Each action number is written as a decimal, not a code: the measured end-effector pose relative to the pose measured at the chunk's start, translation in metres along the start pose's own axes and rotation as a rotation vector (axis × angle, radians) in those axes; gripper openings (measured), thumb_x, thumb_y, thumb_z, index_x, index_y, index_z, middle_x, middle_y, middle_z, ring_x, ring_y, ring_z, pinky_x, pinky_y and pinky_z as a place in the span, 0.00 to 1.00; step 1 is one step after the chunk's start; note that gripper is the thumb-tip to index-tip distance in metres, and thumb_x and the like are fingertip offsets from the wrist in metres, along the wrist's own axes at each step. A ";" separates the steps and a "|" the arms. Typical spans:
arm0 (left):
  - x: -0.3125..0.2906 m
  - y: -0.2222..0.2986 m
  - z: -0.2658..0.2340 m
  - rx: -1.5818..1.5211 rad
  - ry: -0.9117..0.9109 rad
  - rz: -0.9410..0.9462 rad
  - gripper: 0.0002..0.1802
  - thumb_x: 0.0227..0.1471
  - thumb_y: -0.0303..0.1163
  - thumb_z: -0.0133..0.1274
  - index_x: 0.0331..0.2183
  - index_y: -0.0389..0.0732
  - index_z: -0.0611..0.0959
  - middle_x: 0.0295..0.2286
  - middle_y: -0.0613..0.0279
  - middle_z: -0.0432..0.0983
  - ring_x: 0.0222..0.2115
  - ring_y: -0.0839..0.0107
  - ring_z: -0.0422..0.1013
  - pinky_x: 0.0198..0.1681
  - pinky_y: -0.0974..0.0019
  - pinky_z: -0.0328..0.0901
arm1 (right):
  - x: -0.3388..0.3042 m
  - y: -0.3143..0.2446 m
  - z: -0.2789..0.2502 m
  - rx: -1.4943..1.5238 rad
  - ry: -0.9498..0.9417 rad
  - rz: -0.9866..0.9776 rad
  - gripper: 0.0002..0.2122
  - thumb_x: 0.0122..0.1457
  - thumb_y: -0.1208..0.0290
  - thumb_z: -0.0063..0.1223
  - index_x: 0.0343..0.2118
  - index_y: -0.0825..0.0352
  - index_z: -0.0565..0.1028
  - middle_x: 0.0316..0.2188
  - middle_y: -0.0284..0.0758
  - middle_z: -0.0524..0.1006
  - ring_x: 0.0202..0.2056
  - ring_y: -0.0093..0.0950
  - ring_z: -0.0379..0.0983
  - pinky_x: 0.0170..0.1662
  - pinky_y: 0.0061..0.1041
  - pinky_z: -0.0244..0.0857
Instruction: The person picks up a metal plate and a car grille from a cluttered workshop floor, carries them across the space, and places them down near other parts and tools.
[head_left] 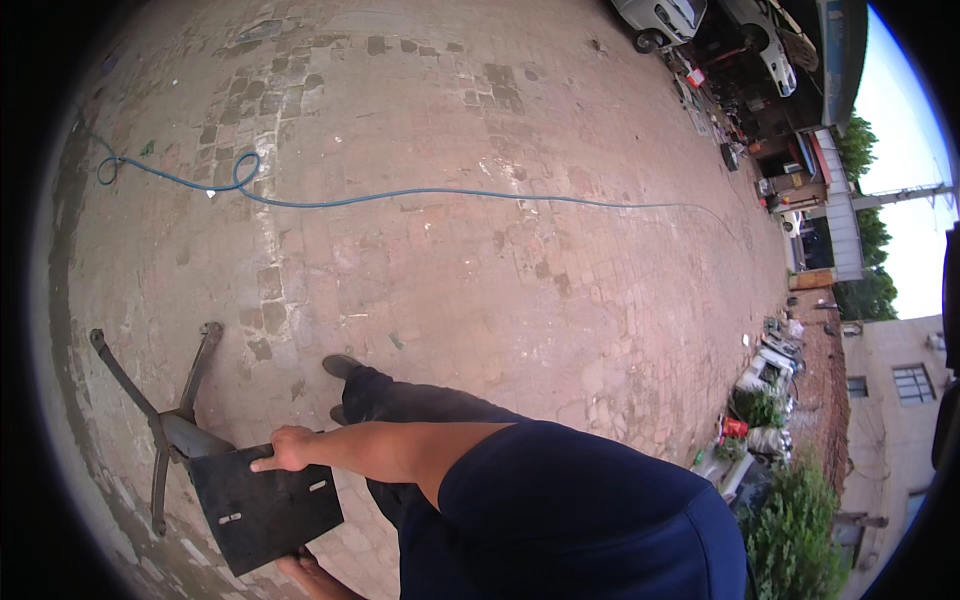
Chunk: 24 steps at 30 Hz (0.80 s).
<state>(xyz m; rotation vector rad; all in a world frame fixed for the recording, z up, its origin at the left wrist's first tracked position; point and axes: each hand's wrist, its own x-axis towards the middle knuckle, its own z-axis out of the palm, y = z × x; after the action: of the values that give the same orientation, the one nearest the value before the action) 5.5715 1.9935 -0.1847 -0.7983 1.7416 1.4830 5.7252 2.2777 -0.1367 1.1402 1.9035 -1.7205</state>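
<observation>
I see the right hand closed on a black plate against a metal stand on paving; the left hand touches the opposite edge, how closed I cannot tell.

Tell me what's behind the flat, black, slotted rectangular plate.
Behind the plate, a dark grey metal stand with three visible splayed legs shows past its upper-left edge. The stand's other end and any joint are covered.

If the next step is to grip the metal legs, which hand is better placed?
Probably the right hand: it holds the black plate at its upper edge in the picture, nearer the metal legs. The left hand is at the lower edge, farther.
</observation>
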 end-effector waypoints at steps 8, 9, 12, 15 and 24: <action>-0.171 -0.133 0.053 -0.029 0.043 0.155 0.21 0.55 0.41 0.50 0.46 0.39 0.78 0.42 0.58 0.79 0.29 0.68 0.76 0.20 0.73 0.69 | -0.101 0.126 -0.044 -0.015 -0.076 -0.028 0.45 0.51 0.26 0.38 0.38 0.78 0.78 0.45 0.54 0.74 0.51 0.46 0.70 0.55 0.38 0.62; -0.172 -0.149 0.058 0.041 0.018 0.116 0.21 0.56 0.41 0.49 0.46 0.38 0.78 0.42 0.58 0.79 0.29 0.68 0.76 0.20 0.72 0.69 | -0.116 0.139 -0.055 -0.029 -0.072 -0.046 0.45 0.51 0.26 0.37 0.38 0.78 0.78 0.45 0.54 0.74 0.51 0.46 0.70 0.55 0.38 0.62; -0.178 -0.207 0.059 0.023 -0.044 0.058 0.22 0.58 0.41 0.47 0.48 0.36 0.76 0.42 0.55 0.78 0.29 0.65 0.77 0.21 0.72 0.70 | -0.158 0.183 -0.086 -0.045 -0.072 -0.065 0.46 0.52 0.26 0.35 0.38 0.78 0.78 0.45 0.54 0.75 0.50 0.47 0.70 0.54 0.39 0.63; -0.207 -0.271 0.067 0.008 -0.092 0.003 0.20 0.59 0.38 0.45 0.48 0.36 0.76 0.40 0.55 0.79 0.28 0.68 0.76 0.20 0.74 0.68 | -0.193 0.231 -0.116 -0.098 0.008 -0.052 0.44 0.51 0.27 0.38 0.37 0.76 0.79 0.43 0.53 0.76 0.49 0.47 0.72 0.52 0.38 0.65; -0.336 -0.439 0.150 -0.196 0.168 0.118 0.15 0.57 0.38 0.52 0.42 0.40 0.78 0.34 0.61 0.79 0.27 0.68 0.76 0.20 0.72 0.67 | -0.285 0.390 -0.204 -0.117 -0.014 -0.052 0.44 0.49 0.27 0.43 0.38 0.76 0.78 0.38 0.53 0.78 0.45 0.43 0.75 0.49 0.37 0.67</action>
<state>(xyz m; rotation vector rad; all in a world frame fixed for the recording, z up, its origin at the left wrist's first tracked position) 6.1377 2.0789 -0.1645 -0.9583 1.8115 1.7294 6.2437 2.3546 -0.1552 1.0419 2.0124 -1.6155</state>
